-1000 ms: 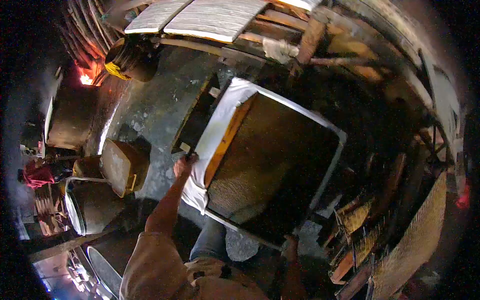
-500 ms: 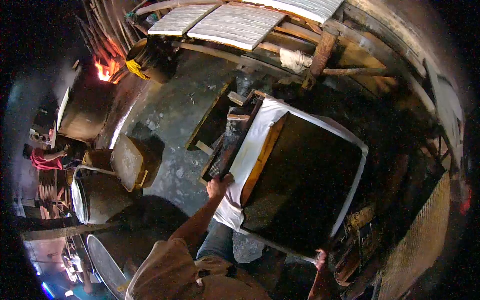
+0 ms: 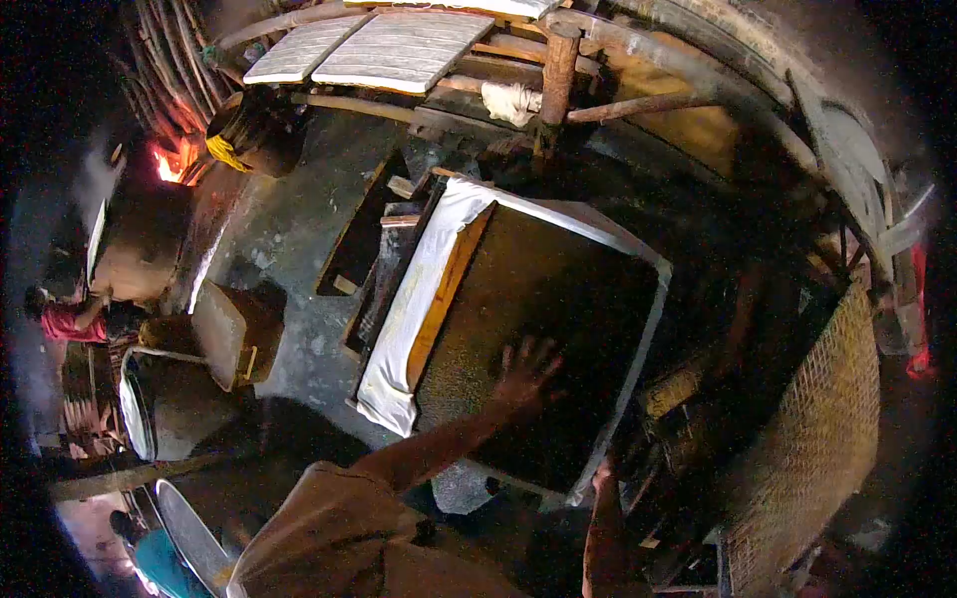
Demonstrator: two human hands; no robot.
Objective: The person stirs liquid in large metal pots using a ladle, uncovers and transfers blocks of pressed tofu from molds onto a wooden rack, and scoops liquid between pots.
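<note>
A large dark square panel (image 3: 558,299) lies in front of me, bordered by white cloth (image 3: 404,339) that is widest along its left side. A wooden strip (image 3: 449,299) runs between that cloth and the dark surface. My left hand (image 3: 528,371) is spread with fingers apart over the panel's lower middle, holding nothing. At the near right corner my right hand (image 3: 601,478) has its fingers closed on the white edge.
Wooden troughs (image 3: 361,234) lie left of the panel. Farther left are a tub (image 3: 227,334), a pot with yellow cloth (image 3: 249,140) and a fire (image 3: 174,159). White slabs (image 3: 399,52) rest on a rack behind. A woven mat (image 3: 807,419) stands right. A person in red (image 3: 75,319) is far left.
My left hand has let go of the cloth at the left side and moved right, opening over the dark panel. My right hand stays at the near right corner. The view has shifted.
</note>
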